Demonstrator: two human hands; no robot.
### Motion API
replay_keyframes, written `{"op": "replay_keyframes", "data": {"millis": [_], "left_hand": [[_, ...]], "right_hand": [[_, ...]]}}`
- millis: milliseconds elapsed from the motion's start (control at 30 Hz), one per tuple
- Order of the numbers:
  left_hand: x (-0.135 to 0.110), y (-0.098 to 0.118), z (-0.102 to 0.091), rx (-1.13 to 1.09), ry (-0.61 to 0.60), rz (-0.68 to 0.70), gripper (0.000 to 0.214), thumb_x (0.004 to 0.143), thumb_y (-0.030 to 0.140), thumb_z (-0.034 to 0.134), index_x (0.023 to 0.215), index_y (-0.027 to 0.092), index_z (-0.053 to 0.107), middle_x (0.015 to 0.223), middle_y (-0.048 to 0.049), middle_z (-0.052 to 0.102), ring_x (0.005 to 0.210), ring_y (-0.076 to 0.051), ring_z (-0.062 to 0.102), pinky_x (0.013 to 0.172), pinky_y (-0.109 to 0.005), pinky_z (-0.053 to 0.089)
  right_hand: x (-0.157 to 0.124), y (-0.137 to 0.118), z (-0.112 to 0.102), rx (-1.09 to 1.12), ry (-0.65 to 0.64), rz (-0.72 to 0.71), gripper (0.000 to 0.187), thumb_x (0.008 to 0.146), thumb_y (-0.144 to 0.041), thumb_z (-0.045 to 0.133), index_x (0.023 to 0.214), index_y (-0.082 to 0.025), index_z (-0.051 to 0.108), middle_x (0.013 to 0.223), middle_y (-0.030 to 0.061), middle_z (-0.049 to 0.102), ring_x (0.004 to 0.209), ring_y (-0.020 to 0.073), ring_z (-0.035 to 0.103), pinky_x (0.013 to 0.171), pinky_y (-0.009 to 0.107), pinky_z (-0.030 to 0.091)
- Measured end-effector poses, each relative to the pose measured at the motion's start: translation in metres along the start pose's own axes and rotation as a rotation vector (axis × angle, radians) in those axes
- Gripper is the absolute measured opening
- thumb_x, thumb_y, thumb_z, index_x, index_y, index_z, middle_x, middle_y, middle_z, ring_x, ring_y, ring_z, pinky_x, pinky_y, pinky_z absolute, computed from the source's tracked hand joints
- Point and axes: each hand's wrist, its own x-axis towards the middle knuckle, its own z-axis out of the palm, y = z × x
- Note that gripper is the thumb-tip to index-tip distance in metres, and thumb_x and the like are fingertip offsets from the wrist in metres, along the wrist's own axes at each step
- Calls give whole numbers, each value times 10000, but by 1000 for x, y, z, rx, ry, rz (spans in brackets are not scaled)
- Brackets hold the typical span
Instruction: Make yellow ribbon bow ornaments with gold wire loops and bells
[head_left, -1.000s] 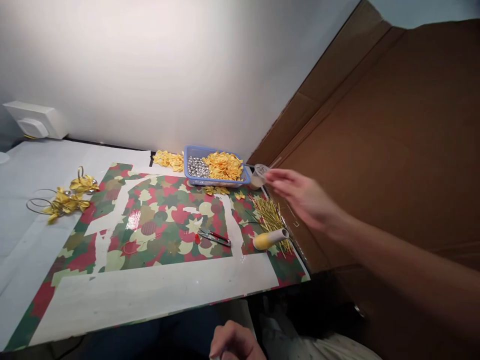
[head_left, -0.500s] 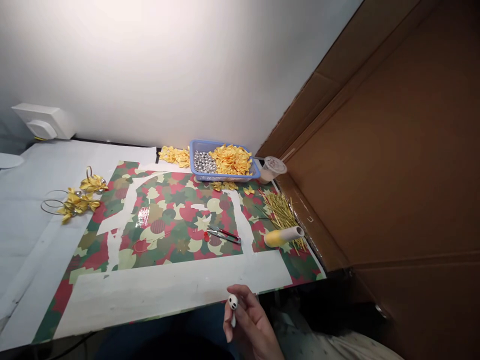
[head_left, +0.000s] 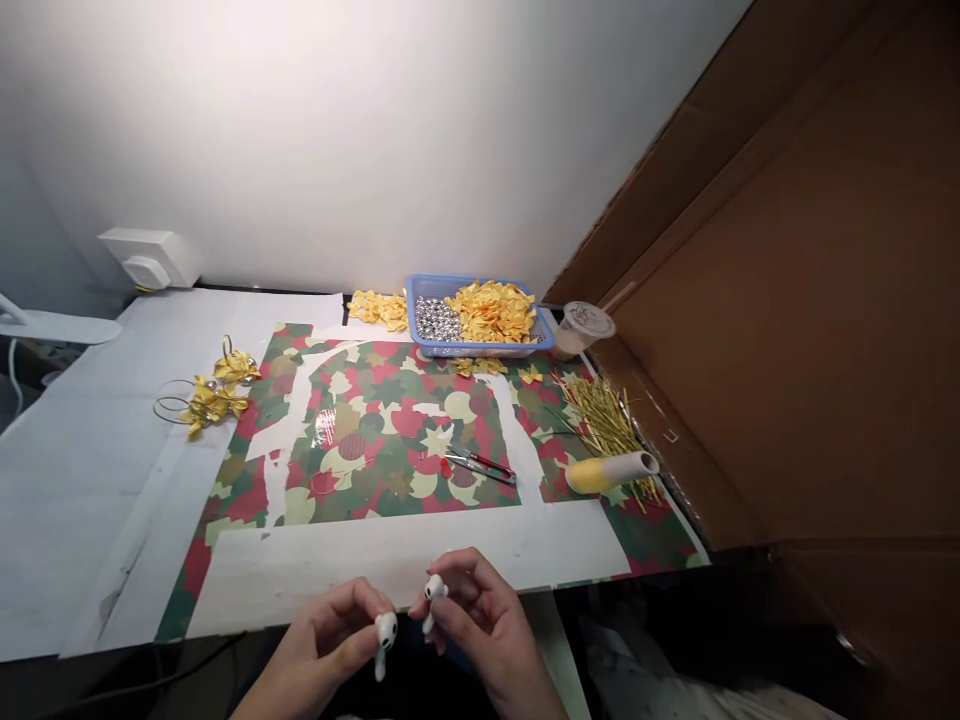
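Two white wireless earbuds with dark spots show at the table's front edge, one in each hand. My left hand [head_left: 330,640] pinches one earbud [head_left: 385,634] between thumb and forefinger, its stem pointing down. The other earbud [head_left: 433,590] is gripped by my right hand [head_left: 484,630], thumb against it and fingers curled. The hands are close together but apart. Beyond them on the patterned sheet [head_left: 405,490] lie thread snips [head_left: 484,465] beside a small red piece [head_left: 446,468].
A blue basket [head_left: 480,350] of yellow bows [head_left: 495,310] and silver bells [head_left: 437,320] stands against the wall. To its right are a lidded plastic cup [head_left: 581,325], gold-green twist ties [head_left: 604,415] and a yellow-white tube [head_left: 611,472]. Bow-and-bell rings [head_left: 214,400] lie left. Cardboard [head_left: 810,350] walls the right.
My left hand has come into view holding an earbud. My right hand has shifted slightly left and up with its earbud. The table scene has slid to the right in view.
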Motion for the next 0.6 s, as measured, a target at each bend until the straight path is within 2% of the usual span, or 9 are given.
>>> {"op": "replay_keyframes", "data": {"millis": [100, 267, 367, 433, 533, 600], "left_hand": [[3, 1, 2, -42, -52, 22, 382, 699, 513, 737, 662, 158, 601, 690, -19, 595, 743, -180, 570, 720, -269, 409], [4, -4, -3, -132, -107, -19, 319, 749, 455, 719, 696, 159, 612, 671, -1, 559, 689, -142, 549, 694, -246, 417], [5, -11, -9, -153, -64, -72, 334, 704, 445, 766, 712, 144, 622, 654, 5, 537, 637, -100, 486, 630, -196, 386], [5, -18, -12, -199, -29, -106, 369, 645, 450, 807, 707, 136, 624, 647, 8, 528, 602, -79, 453, 584, -174, 359], [2, -26, -11, -294, -29, -148, 413, 572, 449, 851, 672, 131, 608, 621, 13, 508, 558, -59, 414, 538, -159, 319], [-1, -29, -7, -334, -68, -194, 417, 561, 443, 859, 660, 130, 601, 589, 27, 472, 530, -47, 369, 519, -154, 290]], "right_hand": [[1, 2, 7, -16, 11, -1, 344, 706, -425, 773, 869, -192, 580, 734, 0, 649, 593, 100, 562, 530, 197, 429], [3, 11, 11, 35, -21, -23, 362, 712, -446, 758, 836, -206, 517, 732, -24, 583, 496, 67, 500, 410, 162, 383], [2, 17, 7, 108, -58, -2, 342, 761, -466, 705, 854, -227, 478, 775, -51, 554, 389, 20, 407, 334, 144, 316], [-1, 22, 3, 179, -85, 69, 357, 753, -467, 712, 829, -231, 456, 760, -67, 530, 375, 7, 344, 318, 133, 267], [-9, 31, -1, 195, -130, 201, 367, 751, -504, 704, 818, -226, 474, 589, -97, 446, 381, 17, 232, 349, 138, 183], [-13, 34, -3, 89, -142, 150, 377, 750, -552, 683, 866, -216, 556, 522, -105, 366, 404, 33, 206, 394, 169, 170]]}}
